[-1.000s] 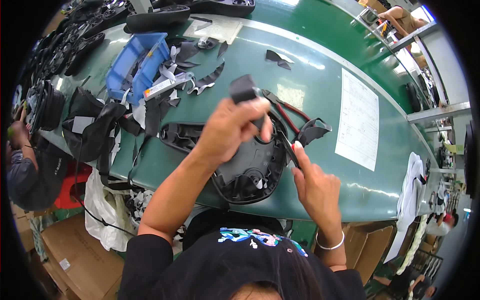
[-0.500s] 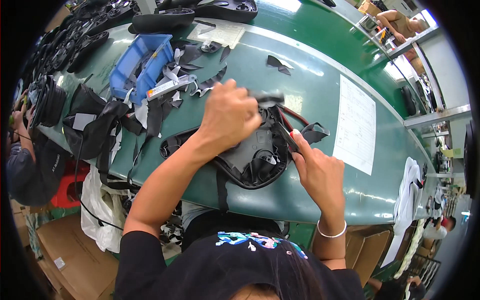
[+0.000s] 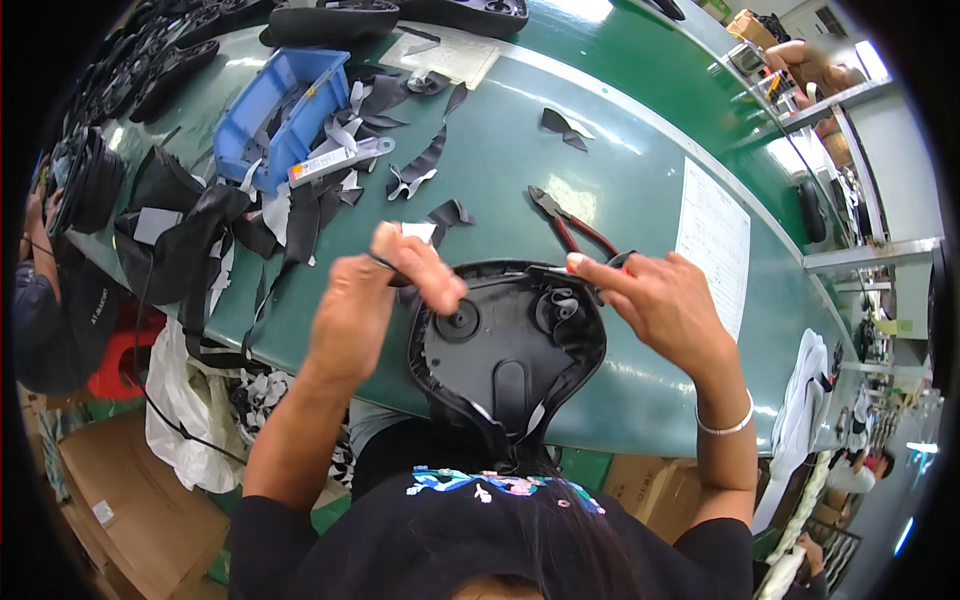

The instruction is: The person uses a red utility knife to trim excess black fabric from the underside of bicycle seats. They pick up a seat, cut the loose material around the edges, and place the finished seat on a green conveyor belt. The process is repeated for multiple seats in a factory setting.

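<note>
A black bike saddle (image 3: 480,345) lies underside up before me, its narrow end toward my body. It has two round sockets and dark cover material folded over its rim. My left hand (image 3: 365,300), a little blurred, is closed at the saddle's left edge. A dark band crosses one finger; what the fingers hold is hidden. At the far right rim my right hand (image 3: 665,300) is closed around a slim tool (image 3: 572,264) with a red part, its blade end along the rim. Red-handled cutting pliers (image 3: 560,215) lie just beyond. A black scrap (image 3: 450,216) is beyond my left hand.
Left of centre stand a blue bin (image 3: 285,120) and several black and white offcuts, with a grey-white cutter (image 3: 335,162) on them. A printed sheet (image 3: 715,230) lies at the right. Black saddles (image 3: 330,25) line the far left. A cardboard box (image 3: 140,490) stands below; another person works at left.
The saddle has turned so its narrow end points toward me. My left hand has moved left and nearer, my right hand to the right. The pliers and a scrap now show beyond the saddle.
</note>
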Tool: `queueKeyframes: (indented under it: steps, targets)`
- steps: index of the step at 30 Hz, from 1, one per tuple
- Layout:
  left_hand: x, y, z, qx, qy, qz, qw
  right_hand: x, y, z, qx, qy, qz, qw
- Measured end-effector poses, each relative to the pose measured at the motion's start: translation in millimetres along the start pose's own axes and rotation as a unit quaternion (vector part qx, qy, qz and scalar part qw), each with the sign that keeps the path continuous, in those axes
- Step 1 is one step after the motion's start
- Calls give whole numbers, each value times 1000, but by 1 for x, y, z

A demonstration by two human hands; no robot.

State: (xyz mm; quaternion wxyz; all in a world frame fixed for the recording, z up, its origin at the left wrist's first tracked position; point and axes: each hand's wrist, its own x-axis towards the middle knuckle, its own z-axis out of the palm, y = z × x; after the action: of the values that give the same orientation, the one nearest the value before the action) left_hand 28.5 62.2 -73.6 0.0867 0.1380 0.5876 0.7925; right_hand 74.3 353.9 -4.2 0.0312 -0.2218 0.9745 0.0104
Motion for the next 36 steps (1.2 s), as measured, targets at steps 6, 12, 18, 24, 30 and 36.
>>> queueKeyframes:
  steps: [6, 12, 18, 24, 30, 36]
  targets:
    - [41, 83, -71, -387, -75, 112, 912, -64, -41, -1, -12, -53, 126, 991]
    - [77, 12, 13, 538, -385, 176, 729, -71, -41, 2, 5, -24, 153, 988]
    - [81, 1, 90, -6, -312, -89, 946, -92, -49, 23, 2, 16, 169, 986]
    - [83, 33, 87, -258, 66, 249, 931, -129, -115, 42, 444, 36, 434, 783]
    - [58, 0, 66, 290, -16, 161, 943, -127, -114, 79, 421, 262, 363, 789]
    - [64, -31, 11, 346, -230, -98, 904, -97, -63, 72, 599, 299, 414, 616]
